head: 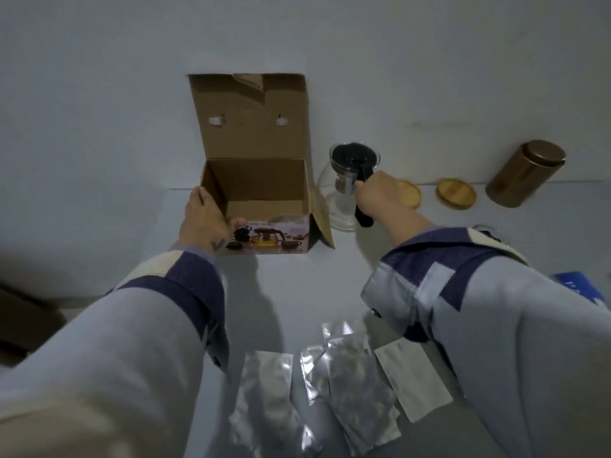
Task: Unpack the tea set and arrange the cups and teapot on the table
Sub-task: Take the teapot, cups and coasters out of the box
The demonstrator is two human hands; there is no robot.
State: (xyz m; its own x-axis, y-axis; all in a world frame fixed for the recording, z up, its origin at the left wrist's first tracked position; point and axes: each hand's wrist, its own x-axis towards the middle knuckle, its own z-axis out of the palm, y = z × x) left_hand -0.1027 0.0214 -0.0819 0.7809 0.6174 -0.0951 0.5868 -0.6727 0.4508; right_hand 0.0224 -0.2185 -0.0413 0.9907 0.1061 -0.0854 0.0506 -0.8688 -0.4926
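The left hand (205, 219) wraps the near-left corner of the cardboard box (258, 206), fingers over the rim and thumb on the printed front, steadying it; the box stands open, lid flap upright against the wall, and what shows of its floor looks bare, though the near wall hides the front strip of the inside; just right of the box the glass teapot (340, 193) stands on the tabletop (297, 285), its black lid on top and its black handle pointing toward the person; the right hand (377, 193) is closed round that handle, so the pot lies directly ahead of this hand and well apart from the left; whether the base rests fully or is slightly lifted I cannot tell; further right lie two round wooden lids (456, 194), one half hidden behind the hand, then a bronze canister (525, 173); no cups are clearly seen, only a glassy edge behind the right sleeve, too cut off to name; crumpled plastic bags (330, 385) lie near the body.
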